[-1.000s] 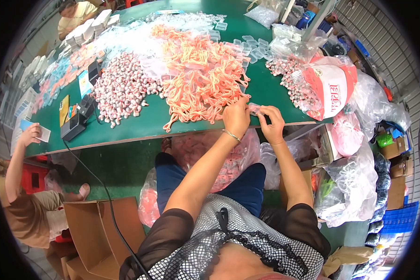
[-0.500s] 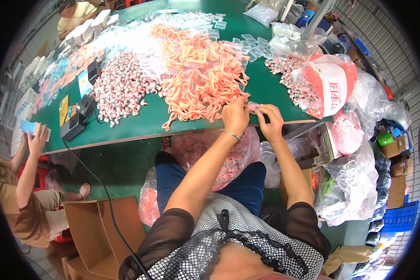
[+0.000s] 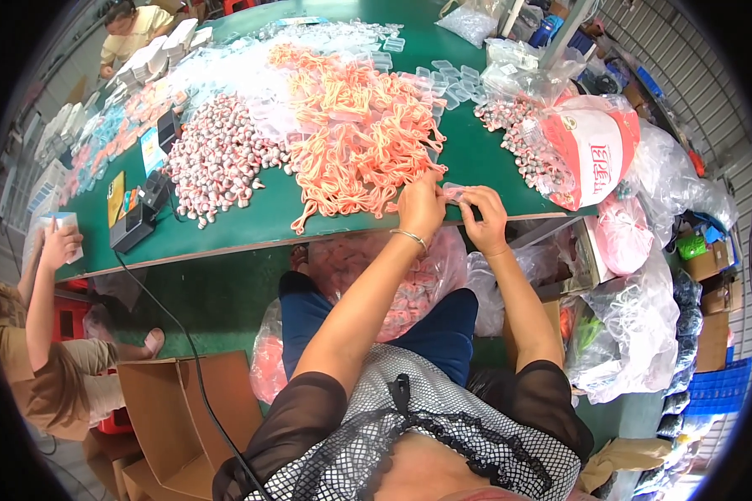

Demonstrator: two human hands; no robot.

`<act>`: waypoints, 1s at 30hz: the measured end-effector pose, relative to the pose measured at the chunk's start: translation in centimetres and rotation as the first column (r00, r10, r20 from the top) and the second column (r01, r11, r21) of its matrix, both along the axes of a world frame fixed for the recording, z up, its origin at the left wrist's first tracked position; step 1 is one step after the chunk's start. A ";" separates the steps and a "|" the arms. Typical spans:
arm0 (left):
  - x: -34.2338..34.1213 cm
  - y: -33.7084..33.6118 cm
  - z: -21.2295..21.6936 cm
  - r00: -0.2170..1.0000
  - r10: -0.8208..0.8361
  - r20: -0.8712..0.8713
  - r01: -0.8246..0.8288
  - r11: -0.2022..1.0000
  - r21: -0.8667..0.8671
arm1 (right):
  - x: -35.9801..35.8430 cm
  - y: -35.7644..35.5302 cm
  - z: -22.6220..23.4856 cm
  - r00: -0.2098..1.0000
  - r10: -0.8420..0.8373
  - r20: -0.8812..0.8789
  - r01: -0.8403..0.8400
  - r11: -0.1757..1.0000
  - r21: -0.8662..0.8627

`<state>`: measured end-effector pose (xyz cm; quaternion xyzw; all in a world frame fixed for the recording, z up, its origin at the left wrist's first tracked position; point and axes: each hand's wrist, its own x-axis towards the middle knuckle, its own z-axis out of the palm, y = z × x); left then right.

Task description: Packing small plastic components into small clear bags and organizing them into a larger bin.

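While the left hand (image 3: 422,204) is bent almost closed at the front of a big heap of orange cords (image 3: 363,142), the right hand (image 3: 485,219) has its thumb and fingers pinched on a small clear piece (image 3: 454,194) with some pink in it. This piece is between the two hands, over the green bench (image 3: 251,230) and near its front edge. I cannot tell if the left hand has hold of it too, because its fingertips are partly hidden.

Left of the cords is a pile of little red and white bits (image 3: 213,159), and behind them lie lots of clear plastic cases (image 3: 251,63). More little bits are on the right, next to a red and white bag (image 3: 593,154). At the left end, another person in a brown top (image 3: 50,392) has hands on a pale box (image 3: 65,220)
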<state>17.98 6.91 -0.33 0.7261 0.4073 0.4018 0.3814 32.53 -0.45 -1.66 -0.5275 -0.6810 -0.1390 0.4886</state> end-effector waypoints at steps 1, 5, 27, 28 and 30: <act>-0.1 0.2 -0.2 1.000 0.000 -0.001 0.000 1.000 0.000 | -0.1 0.0 0.0 1.000 0.001 -0.005 -0.001 1.000 0.000; -0.3 0.4 -0.5 1.000 -0.025 -0.004 0.026 0.997 0.072 | 0.0 0.0 0.0 1.000 0.001 0.001 -0.001 1.000 -0.007; -1.7 -2.0 -0.2 0.996 -0.086 0.035 0.078 0.981 0.180 | 0.0 -0.1 0.3 1.000 0.007 0.029 -0.006 1.000 -0.013; -1.8 -1.7 0.1 0.995 -0.092 0.034 0.084 0.980 0.182 | 0.1 -0.2 0.3 1.000 0.010 0.025 -0.010 1.000 -0.016; -2.2 -0.9 0.7 0.995 -0.094 -0.041 0.102 0.940 0.326 | 0.2 -0.2 0.4 1.000 0.012 0.022 -0.011 1.000 -0.021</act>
